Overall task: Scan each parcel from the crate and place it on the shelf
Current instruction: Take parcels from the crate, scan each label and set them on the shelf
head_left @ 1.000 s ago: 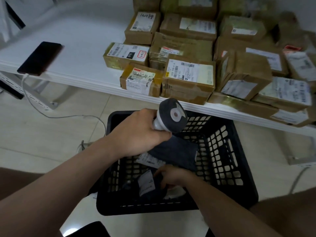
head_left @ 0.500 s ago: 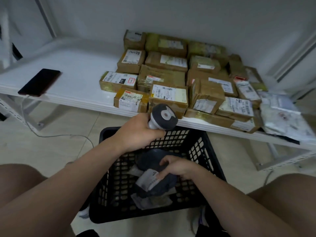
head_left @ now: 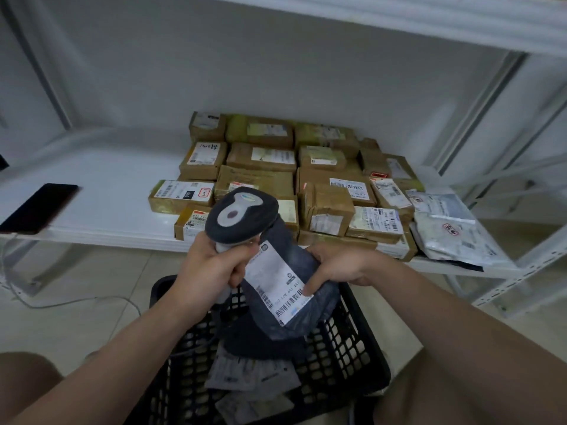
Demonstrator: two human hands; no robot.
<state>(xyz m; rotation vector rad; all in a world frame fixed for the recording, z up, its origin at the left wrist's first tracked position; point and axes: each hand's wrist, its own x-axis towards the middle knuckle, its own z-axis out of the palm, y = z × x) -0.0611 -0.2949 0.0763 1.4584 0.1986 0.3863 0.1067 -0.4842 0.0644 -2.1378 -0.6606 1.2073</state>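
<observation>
My left hand [head_left: 211, 268] grips the handle of a grey and white barcode scanner [head_left: 241, 214], whose head sits just above a dark grey parcel bag [head_left: 294, 320]. My right hand [head_left: 337, 265] holds that bag by its right side above the black crate [head_left: 365, 357], thumb on its white barcode label [head_left: 276, 280], which faces me. More bagged parcels [head_left: 245, 375] lie in the crate's bottom. The white shelf [head_left: 101, 182] stands behind the crate.
Several brown cardboard parcels [head_left: 325, 207] fill the shelf's middle and right, with white bag parcels [head_left: 451, 231] at the right end. A dark phone [head_left: 38, 208] lies on the shelf's left, its cable trailing over the tiled floor. My knees frame the crate.
My right hand has lifted the dark parcel bag out of the crate and turned its label up beside the scanner. The view has tilted upward toward the shelf.
</observation>
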